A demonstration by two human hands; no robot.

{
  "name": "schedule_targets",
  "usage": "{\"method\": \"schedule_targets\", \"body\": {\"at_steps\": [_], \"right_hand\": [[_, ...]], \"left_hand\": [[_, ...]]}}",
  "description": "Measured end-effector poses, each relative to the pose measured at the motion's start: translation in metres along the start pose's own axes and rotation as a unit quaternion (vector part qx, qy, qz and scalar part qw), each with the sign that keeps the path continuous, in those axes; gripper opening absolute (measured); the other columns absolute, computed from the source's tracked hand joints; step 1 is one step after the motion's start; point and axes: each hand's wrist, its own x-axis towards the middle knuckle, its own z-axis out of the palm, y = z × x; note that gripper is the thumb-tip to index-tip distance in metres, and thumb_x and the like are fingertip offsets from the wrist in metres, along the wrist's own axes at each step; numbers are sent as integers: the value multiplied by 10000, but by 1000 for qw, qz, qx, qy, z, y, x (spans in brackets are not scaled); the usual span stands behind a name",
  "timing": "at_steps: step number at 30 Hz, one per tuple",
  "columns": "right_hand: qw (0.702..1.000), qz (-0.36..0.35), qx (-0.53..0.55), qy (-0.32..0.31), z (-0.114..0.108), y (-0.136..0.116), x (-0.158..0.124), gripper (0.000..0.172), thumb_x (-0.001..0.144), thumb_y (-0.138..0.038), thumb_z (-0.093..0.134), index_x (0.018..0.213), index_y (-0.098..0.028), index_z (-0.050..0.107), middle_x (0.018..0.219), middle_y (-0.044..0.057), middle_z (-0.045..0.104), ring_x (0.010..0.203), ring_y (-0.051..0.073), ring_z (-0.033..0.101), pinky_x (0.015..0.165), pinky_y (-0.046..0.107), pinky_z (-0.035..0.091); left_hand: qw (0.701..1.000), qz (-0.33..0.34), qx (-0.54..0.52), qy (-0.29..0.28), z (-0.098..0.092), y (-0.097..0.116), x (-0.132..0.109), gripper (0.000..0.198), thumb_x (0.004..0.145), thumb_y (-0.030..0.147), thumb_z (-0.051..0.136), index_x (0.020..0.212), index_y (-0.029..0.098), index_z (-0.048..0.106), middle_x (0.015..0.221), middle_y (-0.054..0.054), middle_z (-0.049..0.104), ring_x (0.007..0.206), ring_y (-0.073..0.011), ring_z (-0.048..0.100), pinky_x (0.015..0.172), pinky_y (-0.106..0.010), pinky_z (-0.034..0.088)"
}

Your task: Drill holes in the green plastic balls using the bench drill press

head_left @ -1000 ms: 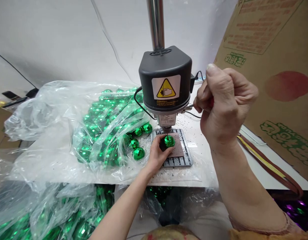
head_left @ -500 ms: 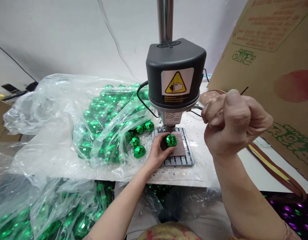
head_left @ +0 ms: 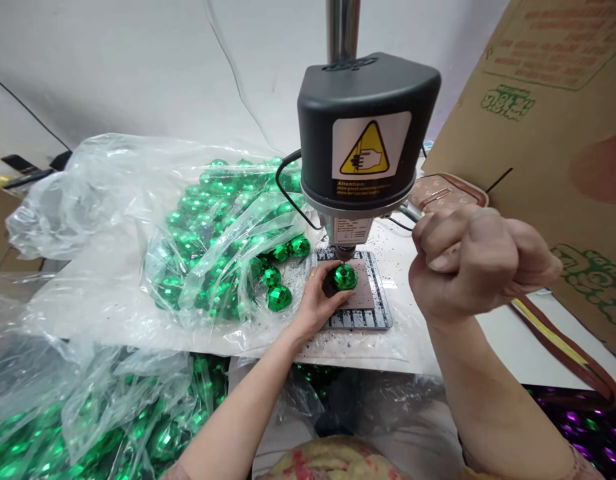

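Note:
My left hand point(head_left: 318, 297) holds a shiny green faceted ball point(head_left: 346, 277) between thumb and fingers. The ball rests on a brown pad over the slotted grey base plate point(head_left: 382, 313) of a small drill press point(head_left: 371, 120). Straight above it is the drill chuck point(head_left: 345, 253), its thin bit at the top of the ball; how deep it goes I cannot tell. My right hand point(head_left: 481, 260) is closed in a fist around the press's metal lever point(head_left: 411, 212), at the right of the motor housing. Its grip end is hidden inside the fist.
More green balls point(head_left: 208, 233) lie in a clear plastic bag point(head_left: 103, 193) left of the press, with several loose beside the plate. Another bagged heap point(head_left: 138, 433) sits lower left. At right stand a cardboard box point(head_left: 553, 133) and a brown patterned bag point(head_left: 451, 189). Dark shavings dot the table.
My right fist sits slightly lower against the press, still round the lever. The view has shifted a little, and more of the brown bag shows. My left hand keeps the ball beneath the bit.

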Motion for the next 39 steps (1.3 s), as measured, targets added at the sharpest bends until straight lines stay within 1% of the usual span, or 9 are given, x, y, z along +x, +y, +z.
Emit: {"method": "schedule_targets", "body": {"at_steps": [5,11,14,19,22,27,31,36,39], "right_hand": [[1000,-6,-3,10,-4,1,-8,382,794,-115,566,497,-194,340,452,-77,312,384,51,260,410,265,246],[999,-45,10,8,-5,7,-8,420,771,-111,576,529,-171,239,425,-81,237,350,35,222,389,244,229],[999,-50,4,5,-7,10,-10,390,768,-119,569,533,-173,262,417,-83,224,347,38,196,380,242,221],[996,-78,28,-36,-16,15,-18,392,767,-87,548,557,-182,231,443,-80,251,358,48,222,384,253,210],[998,-48,25,-12,-11,11,-18,439,777,-109,568,538,-178,206,438,-79,277,365,48,245,397,261,231],[996,33,-36,81,15,-4,10,430,830,-128,549,473,-206,321,412,-73,255,358,50,268,403,280,245],[994,94,-38,35,23,-7,33,427,837,-183,599,480,-235,370,408,-67,336,364,68,273,410,324,266],[994,103,-40,16,22,-7,37,419,850,-190,588,508,-245,353,409,-68,340,374,75,267,413,314,272],[993,105,-43,17,22,-8,36,427,853,-195,590,503,-244,350,411,-63,338,377,77,273,415,311,268]], "left_hand": [[1000,-4,-1,-3,-1,1,0,527,794,284,808,1268,229,585,1257,-94,650,1177,-270,614,1043,-425,475],[1000,-8,-6,-5,0,6,0,510,803,286,798,1257,220,577,1236,-88,657,1162,-261,614,1037,-415,467],[1000,-7,-6,-2,0,8,0,500,801,291,800,1246,224,581,1228,-80,662,1153,-256,620,1028,-406,471],[1000,-8,-3,2,0,8,1,504,789,302,810,1231,223,582,1217,-80,665,1151,-259,621,1025,-413,475],[1000,-12,-9,-4,0,6,0,508,788,301,811,1234,220,581,1223,-91,667,1153,-265,625,1030,-423,480],[999,-19,-26,14,2,6,0,535,773,291,817,1248,212,584,1239,-96,665,1173,-262,629,1058,-433,480],[999,-23,-26,24,4,10,-3,538,764,281,819,1247,213,592,1241,-89,667,1180,-257,630,1064,-432,484],[997,-35,2,70,5,12,-8,498,749,275,823,1198,210,615,1158,-83,687,1083,-254,663,967,-413,537],[994,-9,28,107,4,17,-13,460,772,284,803,1188,212,619,1112,-71,687,1047,-245,672,927,-398,553]]}}
